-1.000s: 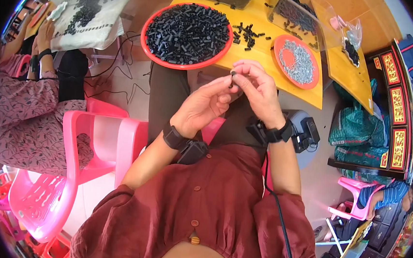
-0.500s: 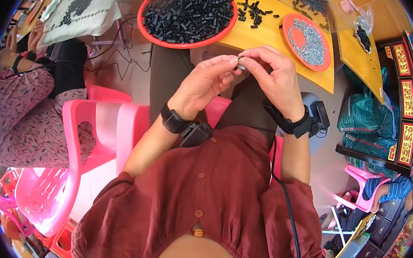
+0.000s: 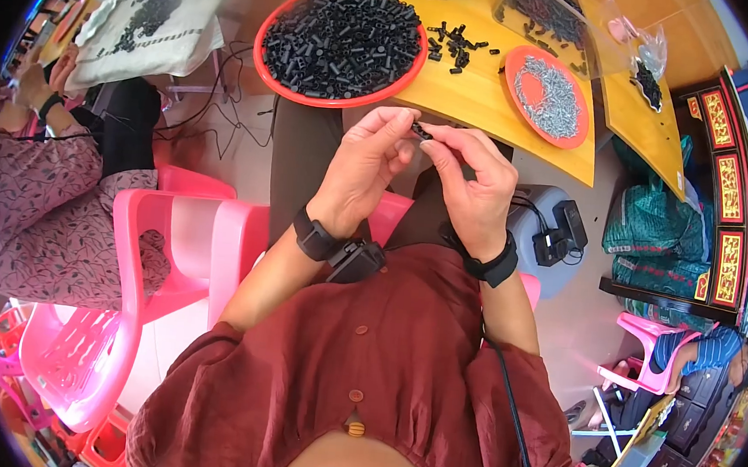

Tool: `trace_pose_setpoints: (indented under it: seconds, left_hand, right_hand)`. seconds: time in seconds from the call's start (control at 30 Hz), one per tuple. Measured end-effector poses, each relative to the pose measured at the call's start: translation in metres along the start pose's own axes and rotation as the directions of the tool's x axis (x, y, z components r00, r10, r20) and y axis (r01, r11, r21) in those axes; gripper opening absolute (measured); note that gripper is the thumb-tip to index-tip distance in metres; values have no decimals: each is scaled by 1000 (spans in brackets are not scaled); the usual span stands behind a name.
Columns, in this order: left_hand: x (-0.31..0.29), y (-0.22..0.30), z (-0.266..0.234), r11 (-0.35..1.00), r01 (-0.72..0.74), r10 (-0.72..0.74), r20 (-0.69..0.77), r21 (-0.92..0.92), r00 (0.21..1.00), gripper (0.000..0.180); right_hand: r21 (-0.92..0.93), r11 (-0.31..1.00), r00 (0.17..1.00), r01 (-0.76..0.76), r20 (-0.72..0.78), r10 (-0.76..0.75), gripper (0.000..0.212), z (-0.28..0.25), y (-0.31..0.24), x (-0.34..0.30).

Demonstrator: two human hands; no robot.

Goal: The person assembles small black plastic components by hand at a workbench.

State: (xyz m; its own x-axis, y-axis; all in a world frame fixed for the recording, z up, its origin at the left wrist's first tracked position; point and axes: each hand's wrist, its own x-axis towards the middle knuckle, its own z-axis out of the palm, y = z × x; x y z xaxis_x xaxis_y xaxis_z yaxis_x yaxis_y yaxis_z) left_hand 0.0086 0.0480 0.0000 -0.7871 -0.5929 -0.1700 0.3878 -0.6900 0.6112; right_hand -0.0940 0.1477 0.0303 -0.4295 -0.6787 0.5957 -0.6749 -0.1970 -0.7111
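While both forearms rise from the lower edge and meet in front of the chest, the left hand point(image 3: 363, 173) and the right hand point(image 3: 474, 189) pinch one small black plastic cylinder part point(image 3: 420, 131) between their fingertips, above the lap and just short of the near edge of the yellow wooden tabletop point(image 3: 489, 111). Each grip is closed on that same piece, the left from its left end and the right from its right end, which suits a thing too small to steady with one hand; whether anything is being pushed into it is too small to tell. Straight ahead on the tabletop sits a round red plastic tray heaped with black plastic cylinders point(image 3: 343, 42), near enough that either hand could reach it. A smaller round red dish of silvery metal screws point(image 3: 547, 93) lies to the right of it, on the right hand's side, with a loose scatter of black pieces point(image 3: 452, 42) between the two. Both wrists carry black bands, the left one with a small black device point(image 3: 356, 259) beside it. To the far left another person in a patterned pink top point(image 3: 38, 198) sits on a pink plastic chair point(image 3: 162, 243), with hands of their own up at a grey cloth spread with more black pieces point(image 3: 150, 14).
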Motion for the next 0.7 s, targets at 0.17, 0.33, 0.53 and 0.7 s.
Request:
trace_pose_setpoints:
  seconds: [0.17, 0.33, 0.53, 0.7]
  left_hand:
    - [0, -2, -2, 998, -57, 56, 5, 36, 998, 20]
    - [-2, -3, 1, 996, -80, 79, 9, 40, 997, 20]
    - [-5, -4, 0, 995, -98, 97, 27, 34, 995, 13]
    - [-4, -6, 0, 993, -94, 94, 3, 69, 996, 12]
  right_hand:
    - [-77, 995, 998, 59, -28, -62, 17, 2, 3, -3]
    - [-121, 985, 988, 126, -70, -135, 18, 3, 4, -6]
    - [-83, 993, 989, 90, -109, -99, 17, 3, 4, -9]
    - [-91, 992, 992, 84, -83, -91, 16, 2, 5, -11]
